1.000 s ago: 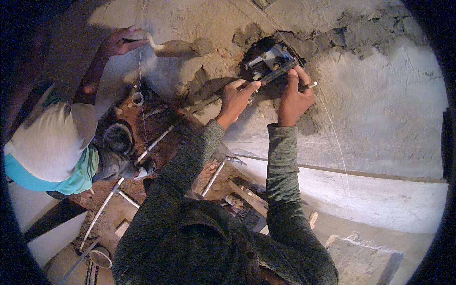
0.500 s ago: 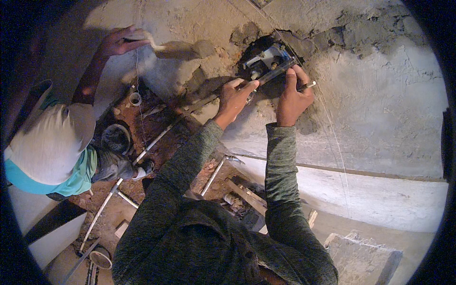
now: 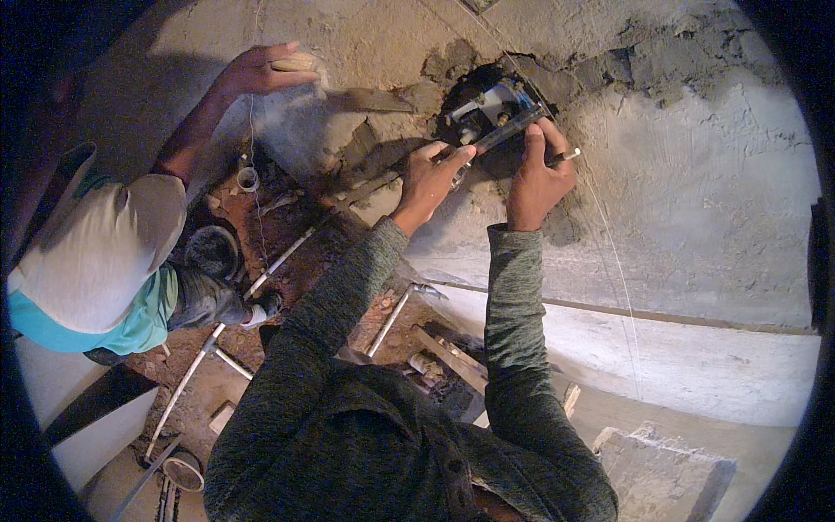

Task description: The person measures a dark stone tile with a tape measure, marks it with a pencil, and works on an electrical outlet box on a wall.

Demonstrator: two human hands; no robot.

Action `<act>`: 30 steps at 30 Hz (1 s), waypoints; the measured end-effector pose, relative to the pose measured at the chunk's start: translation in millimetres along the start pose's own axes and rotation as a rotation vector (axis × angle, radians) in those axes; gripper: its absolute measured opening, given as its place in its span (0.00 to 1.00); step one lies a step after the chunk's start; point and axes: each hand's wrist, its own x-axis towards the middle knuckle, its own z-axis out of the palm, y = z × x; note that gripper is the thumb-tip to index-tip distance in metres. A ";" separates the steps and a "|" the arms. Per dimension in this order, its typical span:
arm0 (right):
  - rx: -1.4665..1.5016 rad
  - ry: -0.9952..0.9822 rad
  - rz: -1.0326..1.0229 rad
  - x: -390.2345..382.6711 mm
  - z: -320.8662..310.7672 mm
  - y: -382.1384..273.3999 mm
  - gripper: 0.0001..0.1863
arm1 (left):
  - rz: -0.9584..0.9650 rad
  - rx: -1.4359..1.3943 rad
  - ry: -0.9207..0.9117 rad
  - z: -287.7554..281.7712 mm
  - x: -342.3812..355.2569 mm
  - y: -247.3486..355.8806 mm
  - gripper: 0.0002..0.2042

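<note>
A pipe fitting (image 3: 496,106) with white and blue parts sits in a rough dark hole in the plastered wall (image 3: 696,200). Across the hole's near edge slants a narrow, straight, dark grey bar (image 3: 509,130). My left hand (image 3: 428,184) is closed round the bar's lower left part, and a small shiny piece shows under its fingers. At the upper right end, my right hand (image 3: 539,181) pinches the bar between thumb and fingers. A thin dark stick with a white end (image 3: 570,155), like a pen, pokes out between the right fingers.
At the left, a co-worker's hand (image 3: 261,71) presses a wooden-handled trowel (image 3: 370,101) to the wall. A string (image 3: 619,252) runs down the wall. White pipes (image 3: 187,383), a dark bucket (image 3: 211,252) and wood pieces (image 3: 452,361) lie below.
The co-worker's hand and trowel have shifted right along the wall, the blade coming nearer the hole. Both my hands and the bar stay nearly in place.
</note>
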 end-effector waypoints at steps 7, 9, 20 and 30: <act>-0.009 0.015 0.019 0.3 0.9 4.9 0.08 | 0.062 -0.062 0.040 3.6 -2.1 1.9 0.17; -0.050 0.007 -0.028 0.4 0.9 3.5 0.09 | 0.063 -0.058 0.038 3.3 -2.1 1.9 0.17; -0.053 -0.002 -0.006 2.2 0.6 6.1 0.09 | 0.017 -0.068 0.031 3.4 -1.5 6.8 0.18; -0.038 0.004 -0.009 -0.2 -4.3 10.0 0.09 | 0.015 -0.083 0.030 7.0 -9.3 6.7 0.17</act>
